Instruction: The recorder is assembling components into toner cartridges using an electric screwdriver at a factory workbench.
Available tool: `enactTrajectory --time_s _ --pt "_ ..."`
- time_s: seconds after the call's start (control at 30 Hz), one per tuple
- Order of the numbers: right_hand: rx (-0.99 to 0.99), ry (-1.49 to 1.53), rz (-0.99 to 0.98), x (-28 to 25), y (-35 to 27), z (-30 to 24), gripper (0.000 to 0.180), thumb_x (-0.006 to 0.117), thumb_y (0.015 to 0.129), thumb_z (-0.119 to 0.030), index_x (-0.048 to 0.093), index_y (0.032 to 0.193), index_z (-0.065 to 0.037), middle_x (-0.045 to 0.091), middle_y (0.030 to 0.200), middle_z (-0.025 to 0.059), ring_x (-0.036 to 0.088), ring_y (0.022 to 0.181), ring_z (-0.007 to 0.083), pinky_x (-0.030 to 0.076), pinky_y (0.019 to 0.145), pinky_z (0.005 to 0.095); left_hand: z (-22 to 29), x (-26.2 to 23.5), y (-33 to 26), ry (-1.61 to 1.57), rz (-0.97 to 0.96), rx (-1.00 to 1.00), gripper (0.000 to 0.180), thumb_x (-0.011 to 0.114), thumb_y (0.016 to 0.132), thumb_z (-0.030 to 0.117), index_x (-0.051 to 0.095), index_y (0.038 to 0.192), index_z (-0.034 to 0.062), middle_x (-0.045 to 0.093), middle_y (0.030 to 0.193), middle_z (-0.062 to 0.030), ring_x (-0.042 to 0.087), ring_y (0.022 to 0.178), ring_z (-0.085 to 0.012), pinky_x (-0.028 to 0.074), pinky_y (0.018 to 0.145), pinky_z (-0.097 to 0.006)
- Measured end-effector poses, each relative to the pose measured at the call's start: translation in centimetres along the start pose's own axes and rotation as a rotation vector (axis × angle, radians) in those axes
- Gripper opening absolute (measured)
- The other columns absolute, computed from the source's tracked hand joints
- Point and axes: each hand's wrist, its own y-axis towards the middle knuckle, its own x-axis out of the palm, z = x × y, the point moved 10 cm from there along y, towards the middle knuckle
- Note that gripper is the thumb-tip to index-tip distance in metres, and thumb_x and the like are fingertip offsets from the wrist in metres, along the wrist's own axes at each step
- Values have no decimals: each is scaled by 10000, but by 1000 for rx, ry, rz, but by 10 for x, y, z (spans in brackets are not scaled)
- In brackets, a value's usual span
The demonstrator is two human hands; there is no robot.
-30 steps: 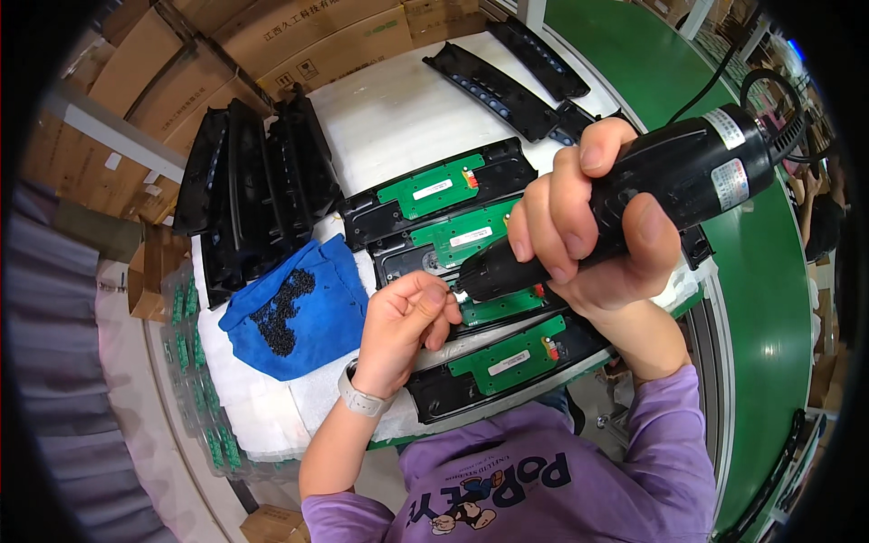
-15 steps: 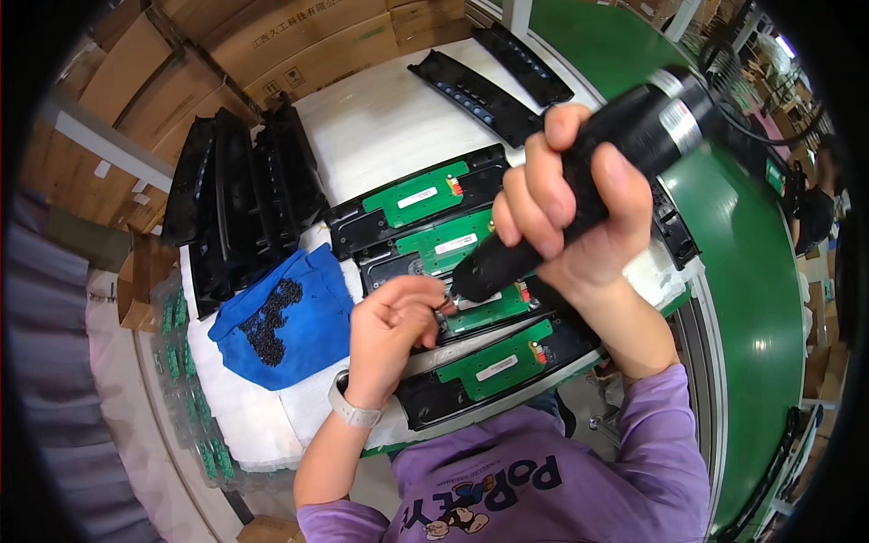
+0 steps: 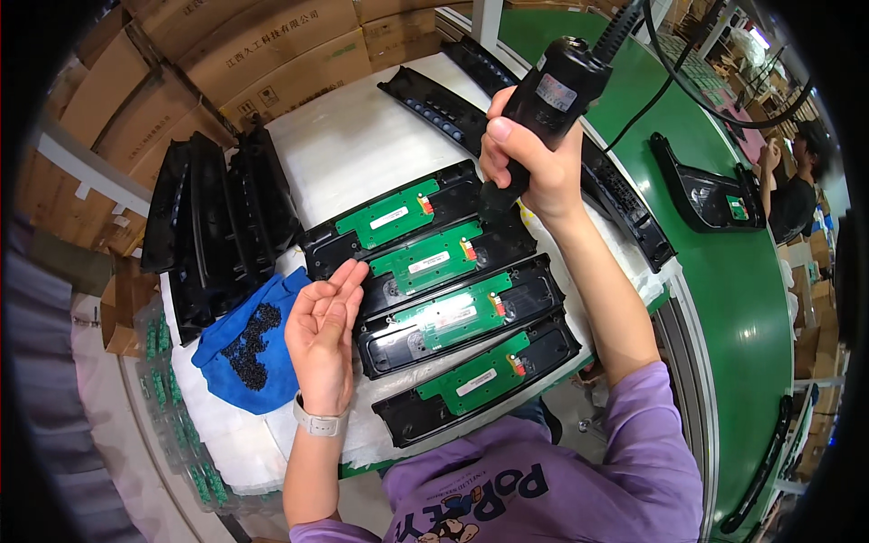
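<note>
Black plastic panels with green circuit boards lie mid-frame; at left, tiny black pieces dot a blue cloth. The left hand bunches its fingers, contents unclear; upper right, the right hand grips a black cylindrical corded tool, its nose masking a panel's end.

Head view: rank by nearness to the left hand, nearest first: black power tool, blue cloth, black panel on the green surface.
1. Blue cloth: just left of the left hand.
2. Black power tool: up and right, in the right hand.
3. Black panel: far right, on the green surface.
</note>
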Motion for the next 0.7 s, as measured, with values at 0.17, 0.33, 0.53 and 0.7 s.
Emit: enactTrajectory --time_s 0.17,0.33,0.53,0.7 --pt "13 -10 25 -1 -1 3 188 607 761 -136 474 761 -3 443 507 35 430 385 110 374 412 248 -6 -2 0 43 19 -112 146 444 919 45 483 1050 -6 541 1149 -236 581 997 -242 493 759 -246" --pt "30 -67 -51 15 2 7 209 653 738 -122 481 691 -11 474 508 34 444 389 104 361 393 235 -12 -10 7 -137 -45 -115 175 428 933 94 496 1037 -30 585 1053 -227 590 819 -172 476 683 -237" --pt "44 -121 -106 22 7 13 204 644 745 -130 487 679 -18 475 495 31 434 382 98 353 393 233 -14 -6 5 36 37 -145 157 395 872 -58 493 994 -45 550 1119 -224 563 1060 -268 468 886 -290" --pt "69 -73 -111 19 9 16 202 636 751 -129 482 678 -21 466 494 29 434 380 102 353 397 233 -19 -5 5 24 -2 -212 131 422 890 -21 526 964 -49 580 1074 -207 597 999 -252 493 855 -267"
